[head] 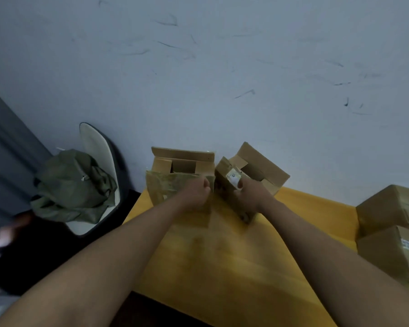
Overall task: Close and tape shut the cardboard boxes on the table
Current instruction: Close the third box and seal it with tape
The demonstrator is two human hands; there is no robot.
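- Both hands reach to the far edge of the yellow bench (234,267), each curled on a box flap.
- Left hand (195,193) grips the near flap of the left open box (182,161), fingers folded over the flap's edge.
- Right hand (252,197) grips the near flap of the right open box (257,166), thumb beside a white label (233,178) on that flap.
- Those two boxes stand side by side, touching or nearly so, against the scuffed pale wall (222,67); the right one is turned at an angle.
- Their far flaps stand up and the insides show dark.
- Two closed boxes (390,232) are stacked at the bench's right edge, well apart from the hands.
- Left of the bench, a green garment (73,185) lies on a white chair (95,147).
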